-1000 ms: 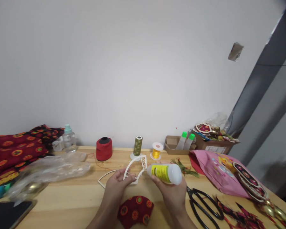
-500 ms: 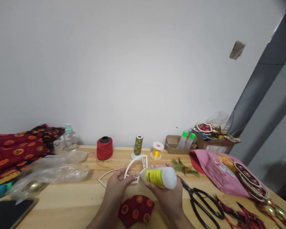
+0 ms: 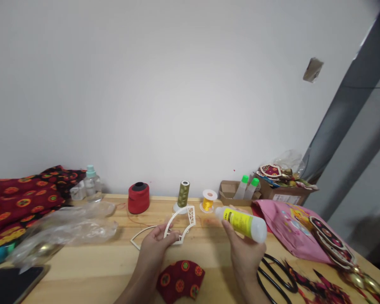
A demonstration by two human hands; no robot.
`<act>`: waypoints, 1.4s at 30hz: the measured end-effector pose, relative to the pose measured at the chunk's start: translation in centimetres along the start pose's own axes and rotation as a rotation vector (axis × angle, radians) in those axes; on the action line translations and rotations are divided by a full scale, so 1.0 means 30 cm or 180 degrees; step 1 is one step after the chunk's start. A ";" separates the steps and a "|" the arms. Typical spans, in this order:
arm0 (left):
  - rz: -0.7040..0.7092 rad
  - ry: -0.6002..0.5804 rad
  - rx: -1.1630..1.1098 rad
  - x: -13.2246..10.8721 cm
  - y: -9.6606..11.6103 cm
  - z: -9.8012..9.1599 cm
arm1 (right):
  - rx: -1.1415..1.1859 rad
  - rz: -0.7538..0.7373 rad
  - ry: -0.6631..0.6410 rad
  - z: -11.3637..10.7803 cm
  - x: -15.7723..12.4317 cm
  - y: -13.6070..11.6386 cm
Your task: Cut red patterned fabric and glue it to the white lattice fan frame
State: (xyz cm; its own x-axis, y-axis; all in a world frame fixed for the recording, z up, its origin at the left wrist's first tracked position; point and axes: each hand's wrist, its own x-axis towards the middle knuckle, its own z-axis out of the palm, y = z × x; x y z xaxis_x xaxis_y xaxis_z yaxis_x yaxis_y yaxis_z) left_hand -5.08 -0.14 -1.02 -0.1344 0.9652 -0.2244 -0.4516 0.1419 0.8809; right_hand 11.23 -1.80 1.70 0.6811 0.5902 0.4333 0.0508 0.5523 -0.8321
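Between its thumb and fingers, my left hand (image 3: pixel 156 249) pinches the lower left of a pale fan-shaped frame (image 3: pixel 191 216) with a cut-out lattice at its side. My right hand (image 3: pixel 245 257) wraps round a white squeeze bottle (image 3: pixel 258 229) with a yellow label, tilted so its nozzle end points up and left, apart from the frame. Another thin pale frame (image 3: pixel 134 241) lies on the table behind my left hand. A dark red fan-shaped piece of patterned fabric (image 3: pixel 182 278) rests between my forearms. Black-handled scissors (image 3: pixel 277 274) lie partly hidden behind my right hand.
Along the wall stand a red thread cone (image 3: pixel 138 198), a green thread spool (image 3: pixel 183 195), a yellow spool (image 3: pixel 208 202) and a small carton (image 3: pixel 227 195) with green-capped bottles. Plastic bags (image 3: pixel 72 228) and a phone (image 3: pixel 14 283) lie left, a pink bag (image 3: pixel 291 228) right.
My right hand has moved right with the squeeze bottle, away from the pale frame. My left hand still holds the frame in nearly the same place.
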 end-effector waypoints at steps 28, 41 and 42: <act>-0.0005 -0.0065 -0.0038 0.013 -0.012 -0.012 | -0.0224 0.0225 -0.0866 0.016 -0.052 0.017; 0.0045 0.0009 -0.0104 0.009 0.000 -0.011 | -0.0892 -0.1039 -0.0757 -0.016 -0.004 0.012; 0.0079 0.0025 -0.0101 0.011 0.002 -0.015 | -0.1194 -0.1511 -0.0835 -0.029 0.014 0.012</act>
State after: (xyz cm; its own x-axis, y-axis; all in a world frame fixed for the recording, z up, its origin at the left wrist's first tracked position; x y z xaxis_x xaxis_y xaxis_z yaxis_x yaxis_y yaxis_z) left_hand -5.54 0.08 -1.22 -0.1527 0.9665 -0.2061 -0.4758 0.1109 0.8725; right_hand 12.17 -1.88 1.30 0.3239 0.4832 0.8134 0.5851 0.5733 -0.5735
